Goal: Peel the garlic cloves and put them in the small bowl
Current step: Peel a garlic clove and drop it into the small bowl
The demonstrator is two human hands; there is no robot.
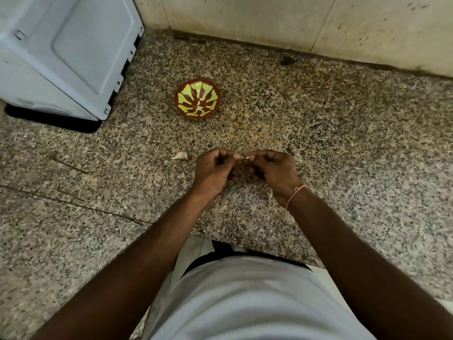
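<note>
A small red-brown bowl [197,99] with a yellow-green leaf pattern stands on the speckled granite counter [343,143], beyond my hands. My left hand [212,171] and my right hand [274,171] meet above the counter, fingertips pinched together on a garlic clove [241,157] that is almost wholly hidden between them. One unpeeled pale garlic clove [180,156] lies on the counter just left of my left hand. I cannot make out whether anything lies in the bowl.
A white appliance [66,52] on a dark base fills the back left corner. A stained tiled wall [294,23] closes the back of the counter. The counter's front edge runs close to my waist.
</note>
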